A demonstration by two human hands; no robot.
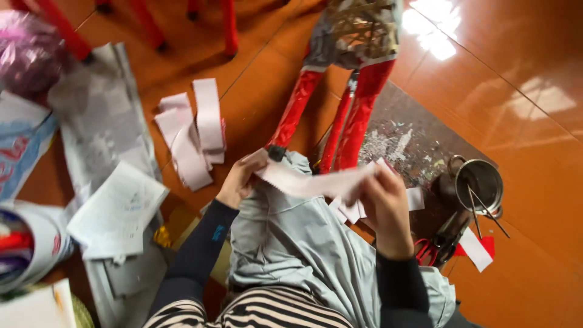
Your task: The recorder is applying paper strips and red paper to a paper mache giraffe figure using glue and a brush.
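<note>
My left hand (240,178) and my right hand (384,203) hold the two ends of a pale pink paper strip (316,181), stretched between them above my lap. The right hand also grips a few more pale strips (350,211) that hang below it. Under the hands lies a grey cloth (291,243) over my knees. Just beyond stands a woven frame figure with legs wrapped in shiny red paper (358,115).
A pile of pale pink strips (193,130) lies on the orange floor to the left. Newspaper sheets (106,182) spread further left. At the right stand a small metal pot with sticks (480,182), scissors with red handles (432,248) and a red-and-white strip (477,248). Red stool legs (146,21) rise at the top.
</note>
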